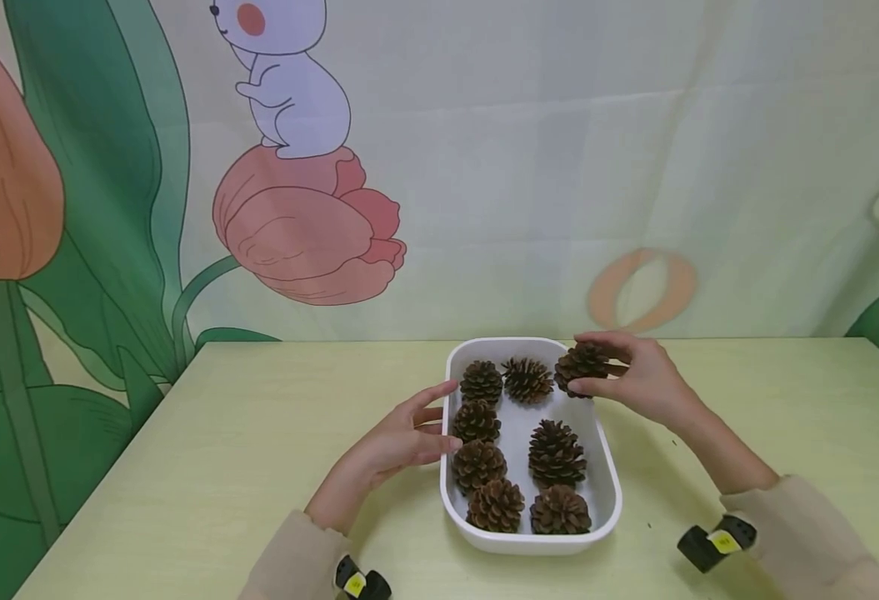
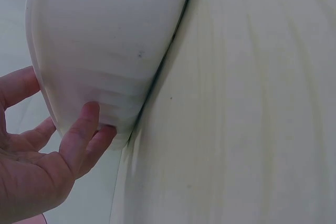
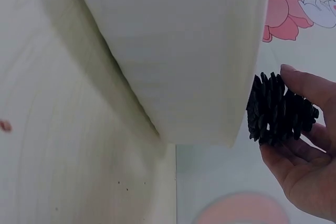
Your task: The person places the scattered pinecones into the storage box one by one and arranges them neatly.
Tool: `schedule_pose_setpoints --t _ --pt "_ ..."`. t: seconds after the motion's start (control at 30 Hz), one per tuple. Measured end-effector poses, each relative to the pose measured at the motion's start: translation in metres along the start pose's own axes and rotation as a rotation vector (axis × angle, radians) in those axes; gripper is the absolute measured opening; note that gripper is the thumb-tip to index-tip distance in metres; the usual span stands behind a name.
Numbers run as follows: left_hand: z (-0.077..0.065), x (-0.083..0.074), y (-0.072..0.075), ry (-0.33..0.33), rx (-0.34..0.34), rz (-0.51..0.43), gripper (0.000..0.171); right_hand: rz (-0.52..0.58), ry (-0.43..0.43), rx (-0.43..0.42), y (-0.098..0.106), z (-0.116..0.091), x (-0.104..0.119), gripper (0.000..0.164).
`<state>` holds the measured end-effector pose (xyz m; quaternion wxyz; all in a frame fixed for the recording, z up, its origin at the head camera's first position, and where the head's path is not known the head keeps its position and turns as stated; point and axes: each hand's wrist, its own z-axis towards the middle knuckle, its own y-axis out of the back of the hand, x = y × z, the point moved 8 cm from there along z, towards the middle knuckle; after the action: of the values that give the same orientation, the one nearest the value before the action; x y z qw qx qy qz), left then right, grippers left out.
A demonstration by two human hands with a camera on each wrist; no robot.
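Observation:
A white plastic tray (image 1: 532,543) with rounded corners holds several brown pine cones. My left hand (image 1: 402,437) grips its left side, thumb and index finger at the rim and other fingers against the outer wall (image 2: 105,40). Over the tray's far right corner, my right hand (image 1: 652,379) holds a pine cone (image 1: 580,368) between thumb and fingers. That cone shows dark beside the rim in the right wrist view, with fingertips around it (image 3: 278,111). Inside, one cone (image 1: 556,454) stands at the right middle and another (image 1: 561,510) lies at the near right.
Along the tray's left side sits a row of cones (image 1: 478,465), and one more (image 1: 527,381) lies at the far end. The pale wooden table (image 1: 259,467) meets a printed cloth backdrop (image 1: 521,192) behind the tray. Small dark crumbs lie right of the tray.

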<state>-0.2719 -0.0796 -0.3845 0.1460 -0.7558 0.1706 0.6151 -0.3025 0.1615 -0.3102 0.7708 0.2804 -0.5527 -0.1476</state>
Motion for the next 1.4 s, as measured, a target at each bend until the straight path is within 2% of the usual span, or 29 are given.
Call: schedule_pose_setpoints --t 0.33,0.63,0.77,0.97,1.23,1.4 --pt "0.000 0.003 0.003 0.000 -0.003 0.004 0.073 0.005 0.058 0.018 -0.019 0.005 0.009 0.053" --pt "-0.001 0.003 0.001 -0.004 0.002 -0.006 0.073 0.001 0.021 0.029 -0.035 0.008 0.008 0.053" --pt "-0.001 0.004 0.001 -0.002 0.000 -0.006 0.074 -0.054 0.028 0.032 -0.041 0.010 0.006 0.051" --pt "-0.001 0.004 0.002 -0.006 0.003 -0.003 0.074 -0.126 0.112 0.042 -0.047 0.009 0.009 0.051" --pt "0.000 0.004 0.001 0.000 0.000 -0.006 0.073 -0.299 0.211 0.020 -0.046 0.008 0.017 0.052" --pt "0.001 0.003 0.001 0.001 -0.001 -0.003 0.073 -0.360 0.243 0.052 -0.044 0.006 0.017 0.052"
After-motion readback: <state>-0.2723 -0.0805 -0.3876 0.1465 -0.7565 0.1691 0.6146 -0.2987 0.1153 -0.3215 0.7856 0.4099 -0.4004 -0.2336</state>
